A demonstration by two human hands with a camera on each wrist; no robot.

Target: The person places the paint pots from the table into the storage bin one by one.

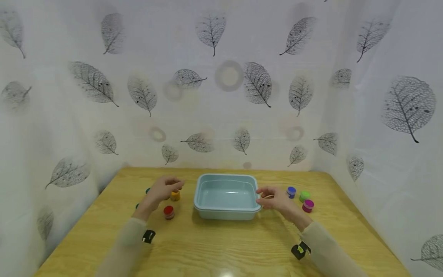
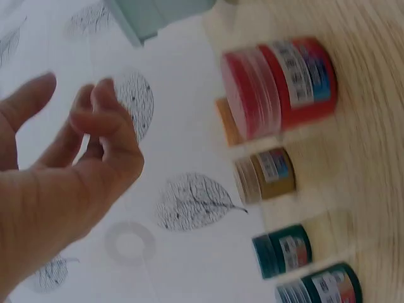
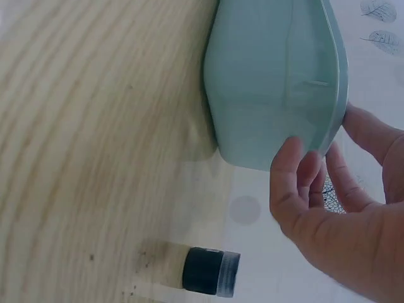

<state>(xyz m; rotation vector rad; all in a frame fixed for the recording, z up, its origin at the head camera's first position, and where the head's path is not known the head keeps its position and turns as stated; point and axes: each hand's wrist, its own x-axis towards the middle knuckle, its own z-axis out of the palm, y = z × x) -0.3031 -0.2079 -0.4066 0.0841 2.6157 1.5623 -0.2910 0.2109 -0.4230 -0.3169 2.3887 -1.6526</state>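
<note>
A pale blue-green plastic basin (image 1: 226, 215) stands in the middle of the wooden table. My left hand (image 1: 162, 192) hovers over the small jars to its left, fingers loosely bent and holding nothing. Close by it are an orange jar (image 1: 175, 196) and a red jar (image 1: 169, 212); the left wrist view also shows an ochre jar (image 2: 274, 175) and two dark green jars, one the upper green jar (image 2: 284, 251). At the basin's right rim is my right hand (image 1: 275, 198), its fingers relaxed. Its fingertips overlap the rim in the right wrist view (image 3: 341, 189).
Right of the right hand stand a blue jar (image 1: 291, 192), a light green jar (image 1: 304, 196) and a magenta jar (image 1: 308, 206). A leaf-patterned white curtain (image 1: 214, 111) encloses the table (image 1: 221, 246) at the back and sides.
</note>
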